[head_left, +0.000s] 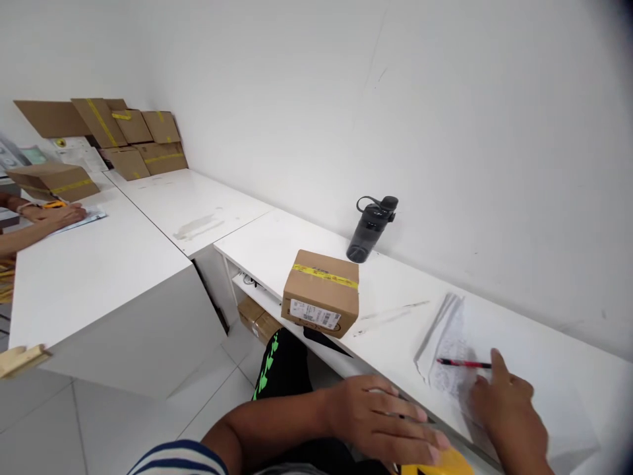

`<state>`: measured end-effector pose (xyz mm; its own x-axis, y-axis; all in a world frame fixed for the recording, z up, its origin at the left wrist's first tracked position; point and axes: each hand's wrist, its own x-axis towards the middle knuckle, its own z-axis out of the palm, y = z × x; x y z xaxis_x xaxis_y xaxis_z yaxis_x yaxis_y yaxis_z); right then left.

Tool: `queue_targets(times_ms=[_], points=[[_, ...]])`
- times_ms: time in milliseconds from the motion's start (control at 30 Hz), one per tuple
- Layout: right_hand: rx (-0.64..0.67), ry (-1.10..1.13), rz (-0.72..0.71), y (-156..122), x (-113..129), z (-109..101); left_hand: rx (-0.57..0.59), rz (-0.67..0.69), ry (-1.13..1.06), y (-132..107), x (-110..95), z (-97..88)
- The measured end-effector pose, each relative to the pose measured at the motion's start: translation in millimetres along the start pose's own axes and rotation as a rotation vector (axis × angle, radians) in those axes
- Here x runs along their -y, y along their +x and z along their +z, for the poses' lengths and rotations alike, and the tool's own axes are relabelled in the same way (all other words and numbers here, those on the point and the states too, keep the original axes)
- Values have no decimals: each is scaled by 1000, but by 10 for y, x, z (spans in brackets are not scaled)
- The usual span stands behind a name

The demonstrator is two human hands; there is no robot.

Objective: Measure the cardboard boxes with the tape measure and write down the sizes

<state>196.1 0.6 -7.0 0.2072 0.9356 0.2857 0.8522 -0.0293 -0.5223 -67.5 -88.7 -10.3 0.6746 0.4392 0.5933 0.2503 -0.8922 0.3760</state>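
Note:
My left hand (383, 422) is above the table's front edge, palm down, its fingers stretched out and slightly apart. Below its fingertips a yellow object (438, 463) shows partly at the bottom edge; its kind is hidden. My right hand (512, 412) is over the paper sheets (539, 343), thumb and index finger apart. A red and black pen (465, 363) lies across the sheets, its right end meeting my index finger. Handwriting covers the left part of the paper. A taped cardboard box (321, 290) with a white label stands left of the paper.
Behind the box a dark water bottle (368, 231) stands near the wall. Another person's hands (54, 216) rest over a paper at a table (109, 264) on the left. Stacked cardboard boxes (143, 142) fill the far corner. More boxes (260, 320) sit under the table.

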Motion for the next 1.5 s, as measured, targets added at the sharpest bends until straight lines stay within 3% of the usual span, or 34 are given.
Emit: queue_targets(times_ms=[67,167,200,267,333,433,500,667,767,833,933,1067,1133,1233,1367,1500], points=[[93,273,-79,-161,277,-14,-66,-59,-11,-116,-36,-251],[514,926,-406,-557,867,-50,-125,-252,43,-199,-30,-625],[624,1033,-491,-694,1080,-58,-158,-301,83,-200,-30,-742],[610,1113,-505,-915,1481,-59,-283,-344,172,-180,-54,-955],[476,1158,-461,-1024,1805,-48,-427,-371,230,-166,-120,-1137],[312,1203,-511,-992,2083,-31,-507,-492,189,-207,-273,-1356],[303,1164,-605,-911,2145,-25,-463,-608,-9,-254,-367,-1472],[360,1052,-766,-807,2120,-50,-313,-851,-854,-288,-432,-1652],[335,978,-788,-735,2050,-121,-400,-890,-1025,-312,-344,-1772],[252,926,-661,-572,1954,-173,-502,-896,-985,-377,-220,-1937],[85,877,-356,-134,1743,-187,-614,-917,-738,-515,85,-2282],[97,865,-223,414,1536,-28,-716,-1096,-428,-619,551,-2549],[183,813,-213,502,1551,84,-643,-1177,-411,-613,703,-2515],[261,742,-260,433,1693,208,-483,-1185,-455,-555,798,-2358],[223,623,-329,296,1849,244,-413,-1174,-395,-464,805,-2212],[201,553,-360,311,1816,255,-360,-1184,-387,-439,800,-2210]])
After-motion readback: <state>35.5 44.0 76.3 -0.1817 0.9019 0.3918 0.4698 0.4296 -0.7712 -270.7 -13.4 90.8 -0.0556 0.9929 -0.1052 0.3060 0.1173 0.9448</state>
